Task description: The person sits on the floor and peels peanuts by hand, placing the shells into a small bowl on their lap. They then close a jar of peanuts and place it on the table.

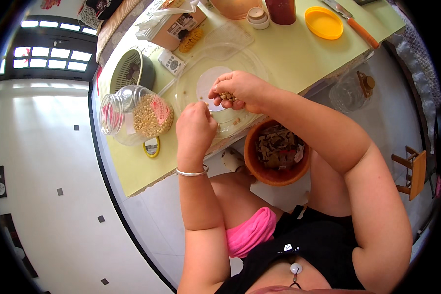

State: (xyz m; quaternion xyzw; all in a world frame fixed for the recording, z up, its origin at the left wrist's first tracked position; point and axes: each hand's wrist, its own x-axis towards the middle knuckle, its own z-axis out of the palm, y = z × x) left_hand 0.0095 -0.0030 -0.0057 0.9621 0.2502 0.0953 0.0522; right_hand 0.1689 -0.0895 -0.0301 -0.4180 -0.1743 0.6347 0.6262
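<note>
My right hand [239, 92] is curled around a small heap of tan beans [227, 97], which show between its fingers. To its left, my left hand [196, 125] is closed with fingertips pinched; what is in them, if anything, is hidden. Both hands are above a shallow, round clear plastic tray [184, 66] with a white disc [208, 83] at its middle. A few loose beans [236, 121] lie near the tray's front. Left of my left hand, a clear plastic jar [127, 105] lies on its side, partly filled with similar beans.
An orange-brown bucket [252, 164] with dark scraps stands below the table edge. On the pale green table [147, 179] are a grey-green basket [147, 73], a white remote control [170, 62], a yellow lid [323, 23] and an orange-handled knife [362, 33]. A wooden stool [416, 175] stands right.
</note>
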